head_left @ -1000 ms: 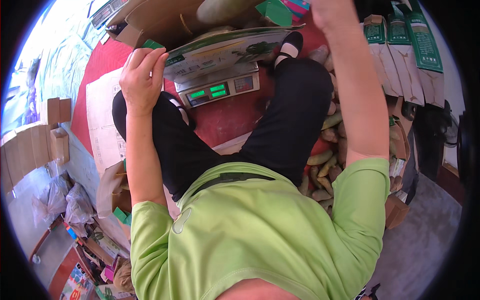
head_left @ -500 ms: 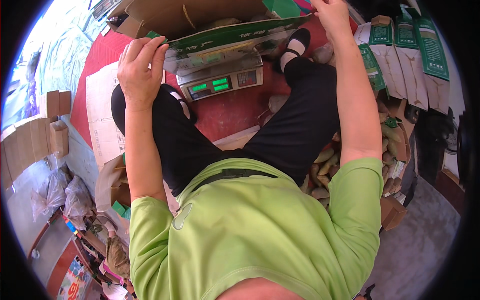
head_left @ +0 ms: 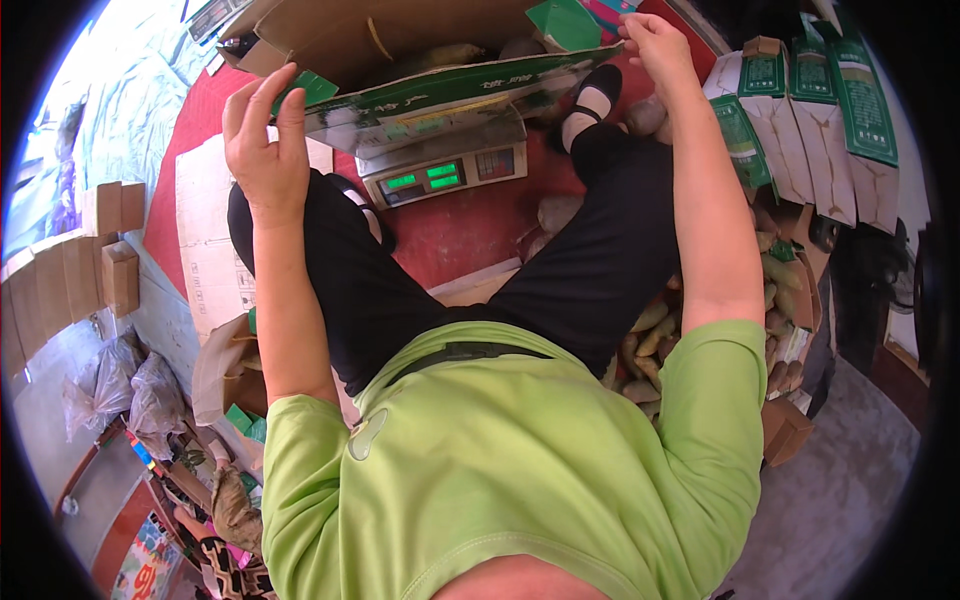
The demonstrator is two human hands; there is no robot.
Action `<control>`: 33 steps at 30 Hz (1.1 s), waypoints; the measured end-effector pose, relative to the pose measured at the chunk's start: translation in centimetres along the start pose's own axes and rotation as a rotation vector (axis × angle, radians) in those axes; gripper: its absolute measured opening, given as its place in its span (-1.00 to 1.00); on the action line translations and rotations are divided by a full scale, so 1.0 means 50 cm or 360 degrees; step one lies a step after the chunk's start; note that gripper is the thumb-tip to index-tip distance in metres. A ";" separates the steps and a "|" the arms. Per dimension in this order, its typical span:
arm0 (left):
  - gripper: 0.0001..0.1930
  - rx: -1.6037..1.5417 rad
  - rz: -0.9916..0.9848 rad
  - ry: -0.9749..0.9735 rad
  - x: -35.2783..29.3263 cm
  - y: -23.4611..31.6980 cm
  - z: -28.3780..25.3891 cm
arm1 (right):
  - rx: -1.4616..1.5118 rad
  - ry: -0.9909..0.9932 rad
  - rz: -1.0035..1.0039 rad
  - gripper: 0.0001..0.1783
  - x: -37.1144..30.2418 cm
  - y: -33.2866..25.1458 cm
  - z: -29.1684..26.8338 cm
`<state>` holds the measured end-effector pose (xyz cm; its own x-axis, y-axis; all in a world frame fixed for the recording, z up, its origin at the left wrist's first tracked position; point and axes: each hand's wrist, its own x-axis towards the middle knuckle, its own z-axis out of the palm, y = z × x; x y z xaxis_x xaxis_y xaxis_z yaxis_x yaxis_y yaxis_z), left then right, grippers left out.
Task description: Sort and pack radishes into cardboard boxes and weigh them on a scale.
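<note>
A large cardboard box (head_left: 400, 105) with a green printed band stands on the weighing scale (head_left: 440, 178), its top open toward me. Several brownish, root-like vegetables (head_left: 450, 55) lie inside. My left hand (head_left: 265, 150) is raised at the box's left corner, thumb and fingers apart with nothing between them. Just beside it a green flap (head_left: 312, 88) sticks up. At the right corner is my right hand (head_left: 660, 55), fingers loosely apart by the end of the box's edge; whether they touch it I cannot tell. Another green flap (head_left: 565, 25) stands there.
My legs straddle the scale on a red mat (head_left: 455, 240). At right are a heap of root vegetables (head_left: 650, 345) and folded green-and-white cartons (head_left: 800, 120). At left lie flat cardboard (head_left: 210, 230), small brown boxes (head_left: 75, 270) and plastic bags (head_left: 155, 395).
My left hand has let go of the box's left corner and its fingers have spread. My right hand has come slightly lower and loosened. The box's near edge sits lower, with the flaps showing more.
</note>
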<state>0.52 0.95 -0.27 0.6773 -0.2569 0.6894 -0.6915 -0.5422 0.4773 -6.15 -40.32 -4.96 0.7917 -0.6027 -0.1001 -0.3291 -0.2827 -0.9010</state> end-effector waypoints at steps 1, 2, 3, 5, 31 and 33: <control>-0.81 -0.0004 0.0005 0.0003 0.002 -0.002 0.002 | 0.0000 0.0006 -0.0003 -0.68 0.016 0.025 -0.011; -0.80 -0.0080 -0.0086 0.0081 0.006 -0.006 0.006 | 0.0033 -0.0074 0.0123 -0.63 0.032 0.050 -0.023; -0.79 -0.0135 -0.0179 0.0162 0.008 -0.014 0.001 | 0.0073 -0.0174 0.0245 -0.57 0.032 0.037 -0.011; -0.70 -0.0122 -0.0210 0.0127 0.006 -0.035 -0.016 | 0.0129 -0.0254 0.0379 -0.51 0.015 0.020 0.014; -0.37 -0.1017 -0.2190 -0.1109 0.053 -0.233 -0.017 | 0.0249 -0.0452 0.0601 -0.57 0.045 0.017 0.083; -0.39 -0.0960 -0.2154 -0.1085 0.057 -0.229 -0.011 | 0.0267 -0.0426 0.0496 -0.58 0.059 0.036 0.082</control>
<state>10.23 6.88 -3.45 0.7031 -0.2555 -0.6636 0.5854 -0.3217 0.7442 -2.29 -39.56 -8.62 0.7805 -0.4194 -0.4637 -0.5025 0.0204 -0.8643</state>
